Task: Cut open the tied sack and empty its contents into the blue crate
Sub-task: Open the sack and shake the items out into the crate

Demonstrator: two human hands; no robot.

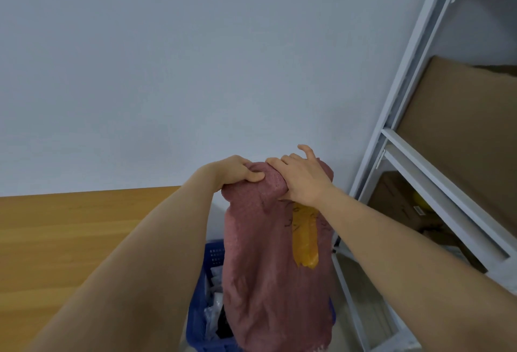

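Both hands up high, clamped on the closed end of a pinkish-red woven sack (268, 253) — mouth presumably at the bottom, though the lower edge runs out of frame and cannot be confirmed. Left hand (240, 170) fisted around a bunched corner, thumb pressed over the fabric. Right hand (302, 181) laid over the other corner, palm down, some fingers curled into the cloth, the outermost fingers lifted and spread. Hands close together, nearly touching, both gripping, neither free.

Sack hanging straight down from the grip, long axis close to vertical, body slack and crumpled, a strip of yellow tape (305, 237) running down its right side with faint dark scribbles beside it. Directly beneath and behind the sack — the blue crate (208, 267), its perforated wall showing to the left of the fabric, with pale wrapped items and something dark already visible inside. Lower part of the sack overlapping the crate opening in this view.

Judged stage: emptying under way or almost done, given how limp the sack looks. Coming move likely a shake or a further lift along that vertical line, keeping the bottom over the crate. Equal reach for both hands; neither clearly nearer. Wooden tabletop (70, 239) at left, white metal shelving (419, 161) with cardboard boxes at right, well clear.
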